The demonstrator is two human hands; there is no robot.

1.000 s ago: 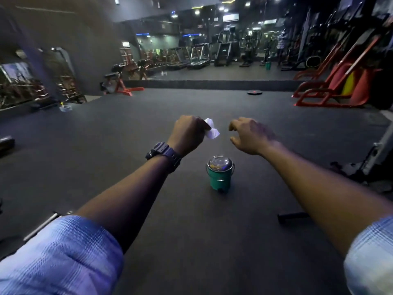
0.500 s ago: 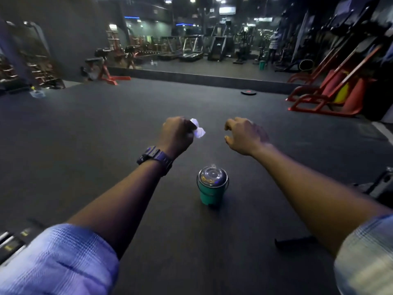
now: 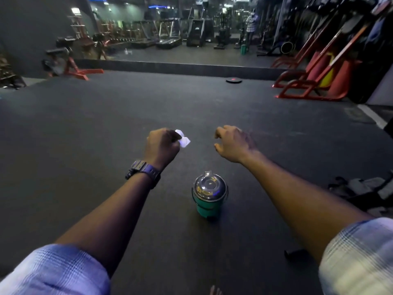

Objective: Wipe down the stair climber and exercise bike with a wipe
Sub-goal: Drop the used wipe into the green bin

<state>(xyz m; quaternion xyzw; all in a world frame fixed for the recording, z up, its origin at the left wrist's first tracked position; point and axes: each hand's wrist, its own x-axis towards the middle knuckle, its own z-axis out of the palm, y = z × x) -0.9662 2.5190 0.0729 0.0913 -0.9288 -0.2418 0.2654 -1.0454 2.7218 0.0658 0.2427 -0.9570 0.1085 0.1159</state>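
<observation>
While we stood over the dark floor (image 3: 63, 128), both forearms reached forward from the bottom corners of the frame, rolled sleeves at the lower left and lower right. Between the forearms, slightly right of centre and below the hands, a green bin (image 3: 209, 195) with a shiny domed lid stood upright on the floor, touching neither arm.

Above it in the frame, our left hand (image 3: 162, 146) was closed into a fist around the wipe (image 3: 182, 139); a white crumpled corner protruded from the thumb side, toward frame centre. A wristwatch (image 3: 143, 171) sat on that wrist. Our right hand (image 3: 231, 142) was level with the left and clearly apart from it, fingers loosely curled and holding nothing.

We could not identify the stair climber or the exercise bike with certainty. Cardio machines (image 3: 168, 30) stood in a row along the upper centre of the frame, beyond a raised ledge (image 3: 180, 68), far from both hands. Red-framed equipment (image 3: 308, 81) lay at the upper right, and a red bench (image 3: 70, 60) at the upper left.

We judged that no wiping had begun: the wipe touched no surface. The deciding relation was distance straight ahead; the machines lay far above the wipe in the frame, so walking had to precede any stroke. The left hand, already carrying the wipe, was the working hand.
</observation>
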